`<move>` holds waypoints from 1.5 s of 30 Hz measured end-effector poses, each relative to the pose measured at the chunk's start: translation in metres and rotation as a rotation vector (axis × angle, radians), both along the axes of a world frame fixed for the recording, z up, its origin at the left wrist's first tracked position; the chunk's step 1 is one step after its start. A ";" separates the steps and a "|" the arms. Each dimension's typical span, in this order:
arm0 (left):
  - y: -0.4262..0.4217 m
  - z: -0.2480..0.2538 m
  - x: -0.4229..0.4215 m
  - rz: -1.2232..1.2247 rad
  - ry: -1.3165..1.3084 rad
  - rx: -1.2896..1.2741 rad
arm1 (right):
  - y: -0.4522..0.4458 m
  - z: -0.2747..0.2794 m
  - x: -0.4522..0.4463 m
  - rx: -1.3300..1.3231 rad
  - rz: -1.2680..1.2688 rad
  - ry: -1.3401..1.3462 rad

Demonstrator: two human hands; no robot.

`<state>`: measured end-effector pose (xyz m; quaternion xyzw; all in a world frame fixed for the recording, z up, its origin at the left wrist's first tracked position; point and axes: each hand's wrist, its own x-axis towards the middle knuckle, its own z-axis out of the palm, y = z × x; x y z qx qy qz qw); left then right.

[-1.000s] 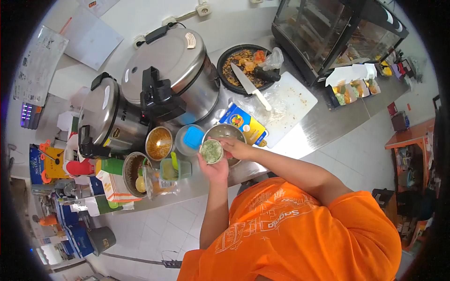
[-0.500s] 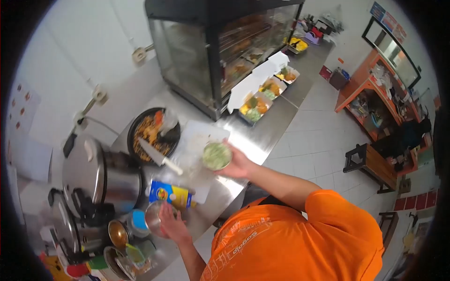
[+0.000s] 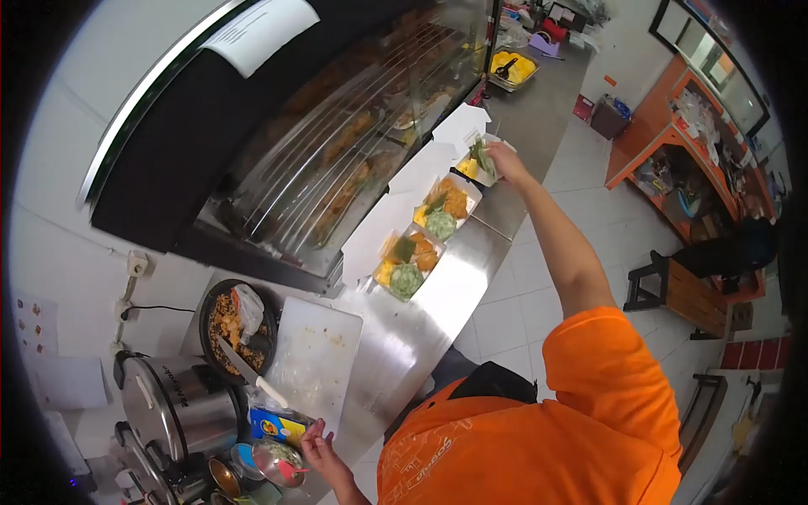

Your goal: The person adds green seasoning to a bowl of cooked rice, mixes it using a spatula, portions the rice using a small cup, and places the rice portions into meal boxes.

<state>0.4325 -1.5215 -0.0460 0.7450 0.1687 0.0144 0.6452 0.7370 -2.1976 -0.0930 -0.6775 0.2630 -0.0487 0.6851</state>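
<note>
My right hand (image 3: pixel 505 162) reaches into the farthest open food box (image 3: pixel 490 178), its fingers closed beside a green leaf (image 3: pixel 481 156). Whatever it holds is hidden by the fingers; the small bowl of pale green food from before is not visible. My left hand (image 3: pixel 321 448) is held with fingers apart, holding nothing, beside a metal bowl (image 3: pixel 276 465) with a red-pink utensil in it. A blue and yellow packet (image 3: pixel 273 425) lies just above that bowl. Two nearer boxes hold pale green mounds (image 3: pixel 406 282), orange-brown fried pieces (image 3: pixel 454 200) and yellow food.
A glass display warmer (image 3: pixel 337 168) stands behind the boxes. On the steel counter (image 3: pixel 446 303) are a white cutting board (image 3: pixel 316 353), a black pan (image 3: pixel 217 311) of browned food, a knife (image 3: pixel 252 370) and large pots (image 3: pixel 189 404). A tray of yellow food (image 3: pixel 513 69) sits at the far end.
My right hand has moved from above the cutting board, where it held the small bowl, to the farthest box. My left hand has come off the metal bowl. The view has shifted toward the warmer.
</note>
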 end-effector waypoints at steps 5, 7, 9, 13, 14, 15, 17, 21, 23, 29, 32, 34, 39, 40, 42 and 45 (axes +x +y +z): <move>-0.016 0.015 0.005 0.026 0.017 0.139 | -0.005 -0.034 0.036 -1.378 0.395 0.468; -0.017 0.019 0.008 0.044 0.034 0.169 | -0.011 -0.037 0.050 -1.312 0.382 0.536; -0.019 0.018 0.010 0.089 0.008 0.125 | -0.017 -0.025 0.055 -1.264 0.368 0.600; -0.020 0.015 0.013 0.118 0.048 0.128 | -0.039 0.000 0.049 -1.111 0.203 0.467; -0.018 0.010 0.014 0.120 0.049 0.119 | -0.047 -0.006 0.051 -1.087 0.066 0.344; -0.017 0.006 0.014 0.122 0.049 0.109 | -0.040 0.010 0.045 -1.096 0.072 0.341; -0.021 0.003 0.020 0.144 0.041 0.073 | 0.004 0.062 0.017 -0.376 0.013 0.217; -0.041 0.010 0.039 0.058 0.184 -0.515 | 0.176 0.068 -0.057 0.105 0.580 -0.133; -0.064 0.020 0.052 -0.109 0.244 -1.062 | 0.274 0.096 -0.092 0.208 1.155 0.029; 0.007 -0.019 0.026 0.056 0.091 -1.550 | 0.417 0.066 -0.150 0.243 1.213 0.030; 0.099 -0.044 -0.009 0.615 -0.162 -0.810 | 0.424 0.062 -0.177 0.112 1.235 0.119; 0.162 -0.056 -0.034 0.720 -0.024 -0.060 | 0.415 0.046 -0.193 -0.220 1.354 0.200; 0.219 -0.076 -0.036 0.316 -0.032 1.036 | 0.399 0.002 -0.249 -1.026 1.816 0.449; 0.214 -0.076 -0.035 0.273 0.038 1.253 | 0.400 0.002 -0.258 -0.965 1.878 0.624; 0.200 -0.053 -0.036 0.313 0.045 1.285 | 0.398 0.018 -0.275 -0.817 1.841 0.700; 0.203 -0.037 -0.069 0.420 -0.045 1.293 | 0.373 0.022 -0.306 -0.597 1.640 0.658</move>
